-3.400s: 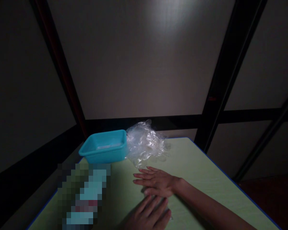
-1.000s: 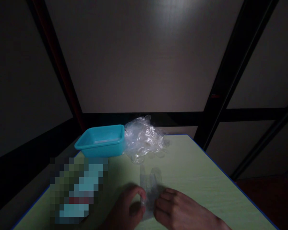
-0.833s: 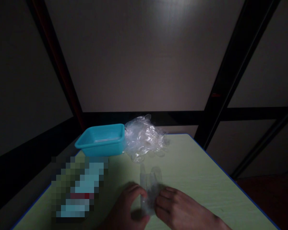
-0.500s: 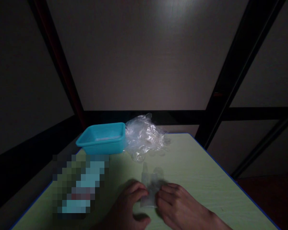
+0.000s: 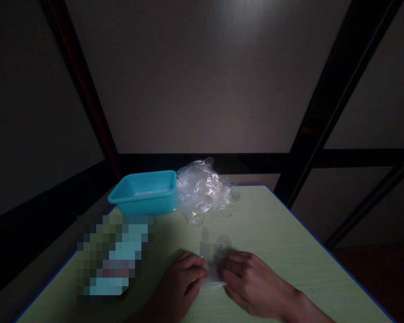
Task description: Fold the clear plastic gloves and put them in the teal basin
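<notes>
A clear plastic disposable glove (image 5: pixel 211 253) lies flat on the table near its front, with finger-shaped ends pointing away from me. My left hand (image 5: pixel 185 280) pinches its left edge between thumb and fingers. At the opposite edge, my right hand (image 5: pixel 247 280) is closed, fingers curled down onto the film. The fingertips of the right hand are partly hidden. Beyond the glove sits a crumpled heap of the same clear plastic gloves (image 5: pixel 205 190).
A turquoise plastic basin (image 5: pixel 146 206) stands at the far left of the pale green table (image 5: pixel 272 233), touching the heap. A pixelated turquoise item (image 5: pixel 128 251) lies in front of it. A panelled wall (image 5: pixel 202 89) rises behind the table's far edge.
My left thumb has closed up against the fingers at the glove's left edge. The glove's near edge has shifted slightly away from me. The basin and heap stay in place.
</notes>
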{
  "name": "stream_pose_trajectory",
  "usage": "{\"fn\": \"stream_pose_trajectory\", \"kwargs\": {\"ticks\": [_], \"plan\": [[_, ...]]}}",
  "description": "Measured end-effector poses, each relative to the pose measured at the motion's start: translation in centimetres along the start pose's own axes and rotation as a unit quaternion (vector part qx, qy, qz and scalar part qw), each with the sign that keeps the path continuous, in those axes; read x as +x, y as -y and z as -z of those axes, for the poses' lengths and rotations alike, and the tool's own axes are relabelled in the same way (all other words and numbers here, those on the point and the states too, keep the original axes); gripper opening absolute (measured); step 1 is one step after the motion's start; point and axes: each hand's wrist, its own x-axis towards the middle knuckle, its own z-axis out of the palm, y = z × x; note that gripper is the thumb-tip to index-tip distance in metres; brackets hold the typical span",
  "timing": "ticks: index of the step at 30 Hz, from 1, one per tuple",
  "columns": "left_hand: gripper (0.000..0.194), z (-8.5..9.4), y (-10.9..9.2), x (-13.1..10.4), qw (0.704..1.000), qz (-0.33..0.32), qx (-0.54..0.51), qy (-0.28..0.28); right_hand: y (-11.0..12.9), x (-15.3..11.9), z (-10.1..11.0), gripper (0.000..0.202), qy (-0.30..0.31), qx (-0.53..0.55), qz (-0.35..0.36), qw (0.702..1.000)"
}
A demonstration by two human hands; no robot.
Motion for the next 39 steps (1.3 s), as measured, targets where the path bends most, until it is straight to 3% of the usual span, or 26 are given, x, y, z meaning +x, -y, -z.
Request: {"fn": "stream_pose_trajectory", "kwargs": {"ticks": [6, 9, 12, 16, 20, 27, 39], "plan": [[0.025, 0.4, 0.0, 0.5, 0.997, 0.021, -0.068, -0.035, 0.0, -0.2, 0.1, 0.013, -0.006, 0.081, -0.076, 0.994], [0.019, 0.5, 0.1, 0.7, 0.992, 0.082, -0.087, -0.039, -0.4, -0.3, -0.1, 0.019, -0.020, 0.158, -0.138, 0.978], [0.014, 0.2, 0.4, 0.7, 0.976, 0.176, -0.098, -0.080, -0.8, 0.0, -0.4, 0.021, -0.049, 0.240, -0.192, 0.950], [0.043, -0.5, 0.4, 1.0, 0.949, 0.257, -0.135, -0.126, -1.3, 0.5, -0.6, 0.023, -0.076, 0.336, -0.241, 0.907], [0.050, -0.7, 0.1, 1.6, 0.936, 0.266, -0.183, -0.137, -1.6, 1.1, -0.7, 0.026, -0.098, 0.405, -0.257, 0.872], [0.049, -0.7, -0.3, 2.0, 0.926, 0.256, -0.245, -0.131, -1.9, 1.7, -1.7, 0.026, -0.150, 0.439, -0.285, 0.839], [0.047, -0.8, -0.4, 1.9, 0.929, 0.240, -0.250, -0.128, -1.9, 2.4, -2.6, 0.024, -0.184, 0.413, -0.313, 0.835]]}}
